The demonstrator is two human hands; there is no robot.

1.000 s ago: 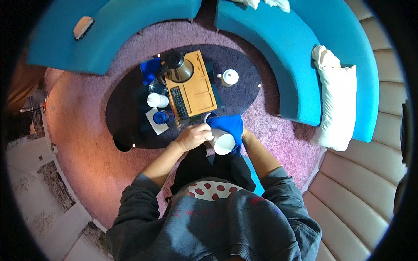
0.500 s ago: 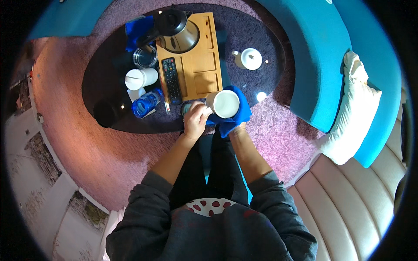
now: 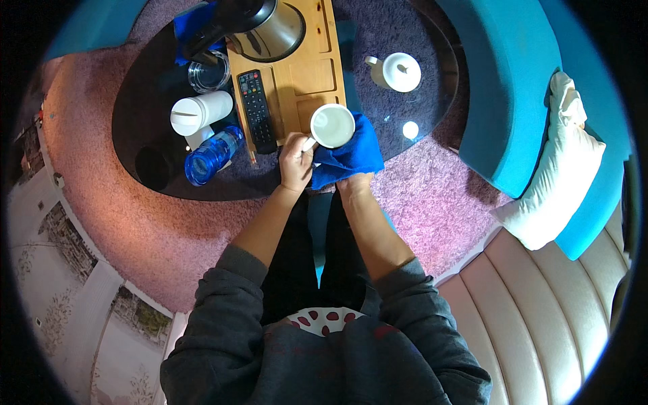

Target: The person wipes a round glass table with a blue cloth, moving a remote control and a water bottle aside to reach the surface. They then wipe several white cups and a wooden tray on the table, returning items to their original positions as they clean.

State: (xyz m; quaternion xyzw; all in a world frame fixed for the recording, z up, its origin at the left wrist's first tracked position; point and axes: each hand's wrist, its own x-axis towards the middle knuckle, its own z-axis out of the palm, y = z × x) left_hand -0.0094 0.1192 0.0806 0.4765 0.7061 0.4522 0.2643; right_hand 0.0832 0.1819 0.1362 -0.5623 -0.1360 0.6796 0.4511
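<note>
Have just brought white ceramic mug (image 3: pixel 332 126) forward, gripping its handle (image 3: pixel 309 144) with curled left hand (image 3: pixel 297 163), keeping blue fabric cloth (image 3: pixel 352 156) against it with right hand (image 3: pixel 355 183) (finger spread hidden, cannot tell).

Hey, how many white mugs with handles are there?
2: one mug held by the left hand, another mug on the dark table, right of the wooden tray. Others could be hidden behind the kettle.

Tipped toward the body a second ago, the white cylindrical mug (image 3: pixel 332 126) now faces mouth-up, overlapping in view the tan rectangular wooden tray (image 3: pixel 310 77); left hand (image 3: pixel 295 164), right hand (image 3: pixel 356 181) and blue fabric cloth (image 3: pixel 358 152) sit farther forward.
</note>
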